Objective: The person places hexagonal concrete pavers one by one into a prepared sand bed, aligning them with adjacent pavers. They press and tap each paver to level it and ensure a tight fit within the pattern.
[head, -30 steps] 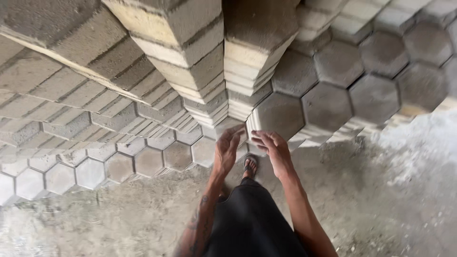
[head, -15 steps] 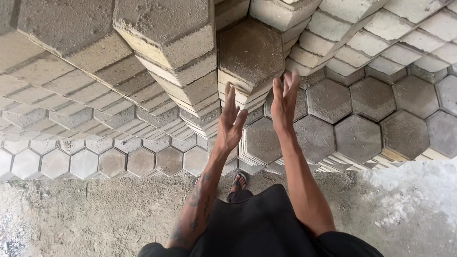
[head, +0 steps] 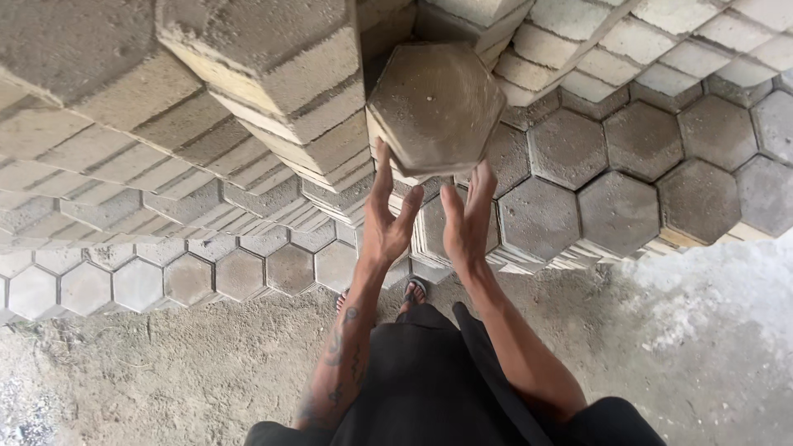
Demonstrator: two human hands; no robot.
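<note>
**Two open hands at the foot of a hexagonal paver stack**

The hexagonal block (head: 435, 107) is rough grey concrete, six-sided, its flat top speckled and pitted, with a paler sandy edge showing at its lower rim. It sits on top of a narrow column at 12 o'clock from the hands, with taller stepped stacks (head: 273, 99) of the same pavers at 10 o'clock and a lower honeycomb field of pavers (head: 628, 182) spreading away at 2 o'clock. More flat hexagons (head: 165, 277) lie in a row at 9 o'clock. The ground (head: 165, 372) is coarse, gritty dirt, whitish and dusty at 4 o'clock.

The left hand (head: 387, 219) is spread, palm turned inward, its fingertips reaching the block's lower left edge. The right hand (head: 464, 219) is likewise open, fingers straight, tips at the lower edge just right of centre. Neither hand is closed around anything; whether the fingertips truly press the concrete I cannot tell.

Half a second ago the hands stood higher against the stack, fingers pointing up beside the block; a second ago they were low, near the bottom pavers. The block now looks larger and more central.

The forearms run down to a dark garment (head: 429, 380), cut off at the bottom edge. A sandalled foot (head: 415, 291) peeks out between the wrists, mostly hidden. The block's underside and the column beneath it are hidden.
</note>
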